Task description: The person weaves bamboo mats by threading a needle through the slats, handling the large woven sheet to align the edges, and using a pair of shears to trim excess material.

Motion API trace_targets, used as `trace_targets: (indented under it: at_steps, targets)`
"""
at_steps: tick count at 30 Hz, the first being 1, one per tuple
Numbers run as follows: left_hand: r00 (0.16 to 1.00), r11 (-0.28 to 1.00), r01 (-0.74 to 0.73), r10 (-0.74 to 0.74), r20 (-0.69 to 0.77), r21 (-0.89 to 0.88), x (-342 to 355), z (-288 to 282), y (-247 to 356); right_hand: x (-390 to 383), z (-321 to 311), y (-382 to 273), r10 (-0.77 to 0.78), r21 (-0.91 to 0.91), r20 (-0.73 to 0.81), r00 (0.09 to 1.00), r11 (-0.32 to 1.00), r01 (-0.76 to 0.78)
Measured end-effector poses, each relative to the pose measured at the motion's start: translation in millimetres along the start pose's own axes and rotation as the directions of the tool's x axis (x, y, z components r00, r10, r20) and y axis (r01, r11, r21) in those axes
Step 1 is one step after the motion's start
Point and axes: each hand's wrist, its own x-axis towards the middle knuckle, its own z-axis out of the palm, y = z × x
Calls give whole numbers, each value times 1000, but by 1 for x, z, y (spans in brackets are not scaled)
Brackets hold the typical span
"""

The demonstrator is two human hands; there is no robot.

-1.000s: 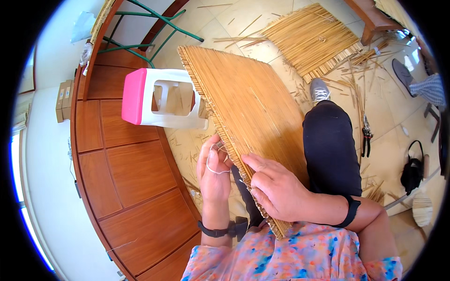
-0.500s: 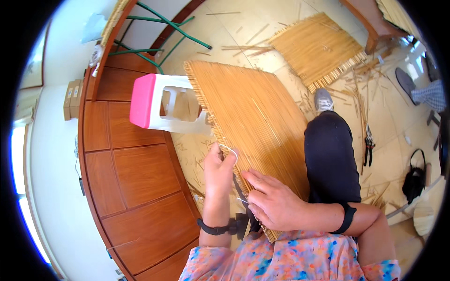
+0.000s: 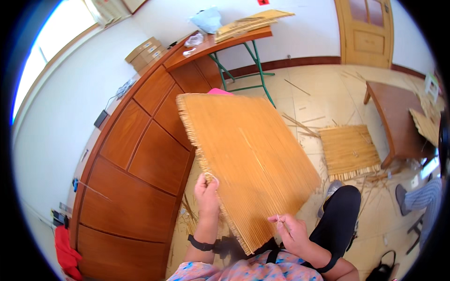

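Observation:
A woven straw mat [image 3: 251, 157] with a fringed left edge stands tilted over my lap. My left hand [image 3: 206, 196] grips that edge at its lower half, a bit of pale cord by the fingers. My right hand [image 3: 290, 234] is at the mat's lower right face, its thumb and index finger pinched on a thin white cord [image 3: 278, 217]. My dark-trousered knee [image 3: 340, 210] is to the right of the mat.
A wooden cabinet [image 3: 131, 196] runs along the left. Behind the mat are a pink stool [image 3: 218, 91] and a green-legged table [image 3: 243, 34] carrying more mats. Another mat [image 3: 349, 150] and scattered straw lie on the floor. A brown low table [image 3: 391, 124] and another person's leg [image 3: 422, 194] are at right.
The view has lifted toward the wall and door. My right hand has left the mat's left edge and moved rightward, pinching the cord. My left hand still holds the edge.

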Motion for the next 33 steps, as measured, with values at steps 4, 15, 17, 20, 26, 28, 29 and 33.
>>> trace_targets:
  at_steps: [4,15,17,20,26,28,29,33]
  targets:
    - [977,960,-123,73,-198,-251,15,-26,3,16,7,-5,26,-7,35,999,1000,-26]
    - [918,790,-183,-77,-389,-586,91,-38,-101,114,24,27,270,5,-84,959,963,-271]
    - [914,765,-173,-111,-391,-621,100,-29,-116,130,25,34,407,88,-121,905,913,-398]
    - [921,744,-136,-148,-360,-654,111,-21,-148,148,24,44,566,201,-162,808,821,-535]
    - [958,683,-37,-183,-220,-729,119,-6,-145,188,12,77,666,322,-86,741,722,-612]
    - [971,663,19,-191,-144,-748,118,-9,-144,197,15,80,675,324,-101,731,717,-617]
    - [981,642,76,-187,-60,-763,116,-10,-142,199,14,78,676,331,-123,726,718,-613]
    - [949,651,274,-304,87,-708,107,-54,-144,207,13,95,725,349,-78,685,663,-662]
